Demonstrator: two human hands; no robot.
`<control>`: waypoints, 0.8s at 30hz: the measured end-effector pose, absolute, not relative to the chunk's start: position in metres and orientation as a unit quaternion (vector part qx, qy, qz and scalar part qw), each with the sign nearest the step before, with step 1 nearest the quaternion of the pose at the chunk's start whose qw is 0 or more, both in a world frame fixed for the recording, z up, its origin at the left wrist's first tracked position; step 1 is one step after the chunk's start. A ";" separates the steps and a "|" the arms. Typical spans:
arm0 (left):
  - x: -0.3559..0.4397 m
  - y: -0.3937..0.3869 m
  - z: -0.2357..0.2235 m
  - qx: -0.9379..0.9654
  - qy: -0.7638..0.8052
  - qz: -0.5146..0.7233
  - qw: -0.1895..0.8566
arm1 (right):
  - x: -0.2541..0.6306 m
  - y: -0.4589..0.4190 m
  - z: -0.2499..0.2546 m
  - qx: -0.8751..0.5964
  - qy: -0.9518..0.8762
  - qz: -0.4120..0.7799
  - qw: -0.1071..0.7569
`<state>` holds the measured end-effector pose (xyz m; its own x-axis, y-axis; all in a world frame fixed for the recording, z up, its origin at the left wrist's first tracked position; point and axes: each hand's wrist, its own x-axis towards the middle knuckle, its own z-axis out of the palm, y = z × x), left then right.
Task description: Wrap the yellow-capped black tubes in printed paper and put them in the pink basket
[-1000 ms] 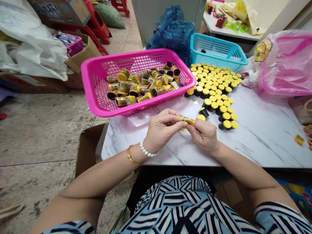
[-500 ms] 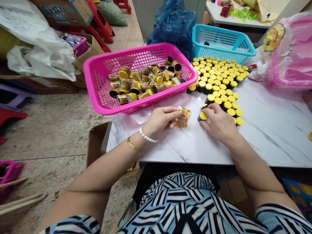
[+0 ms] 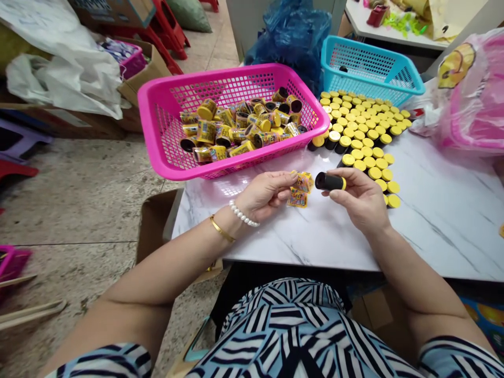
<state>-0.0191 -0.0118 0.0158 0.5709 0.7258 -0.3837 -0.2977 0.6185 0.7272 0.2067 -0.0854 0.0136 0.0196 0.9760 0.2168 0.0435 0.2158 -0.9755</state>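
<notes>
Between thumb and fingers, my left hand (image 3: 271, 194) pinches printed yellow label sleeves (image 3: 300, 197) over the white marbled table. Close by on the right, my right hand (image 3: 360, 197) grips a small black canister (image 3: 329, 181) with a yellow cap. The canister lies sideways, its dark end facing the labels, with a small gap between. Just beyond my right hand stand many upright canisters with yellow caps (image 3: 359, 135), packed in rows. Behind my left hand, a pink basket (image 3: 232, 169) holds a heap of canisters wearing printed yellow labels (image 3: 236, 128).
A turquoise basket (image 3: 372, 63) stands behind the capped rows, beside a blue plastic bag (image 3: 291, 37). At the right, a pink basket wrapped in clear plastic (image 3: 472, 100) sits on the table (image 3: 441, 210). An open cardboard box (image 3: 155, 220) is below the table's left edge.
My right hand has lifted a canister from the near edge of the rows and turned it sideways toward the labels. My left hand keeps its pinch. The view has shifted slightly.
</notes>
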 end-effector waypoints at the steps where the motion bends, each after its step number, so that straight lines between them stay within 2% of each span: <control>1: -0.019 -0.012 0.016 0.306 0.341 0.307 0.834 | 0.203 -0.086 0.013 -0.460 -0.564 0.420 0.542; 7: -0.019 -0.014 0.018 0.303 0.310 0.308 0.847 | 0.193 -0.091 0.012 -0.484 -0.588 0.371 0.531; 12: -0.016 -0.016 0.017 0.323 0.322 0.293 0.840 | 0.188 -0.098 0.010 -0.494 -0.657 0.283 0.494; 21: -0.020 -0.020 0.018 0.372 0.345 0.299 0.808 | 0.189 -0.100 0.007 -0.539 -0.651 0.164 0.509; 24: -0.022 -0.019 0.014 0.409 0.367 0.336 0.765 | 0.193 -0.100 0.007 -0.537 -0.655 0.152 0.509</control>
<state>-0.0217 -0.0192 0.0139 0.5045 0.8143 -0.2869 -0.2133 0.4396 0.8725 0.1929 -0.0997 0.0072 0.0958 0.8586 0.5036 0.5493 0.3763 -0.7461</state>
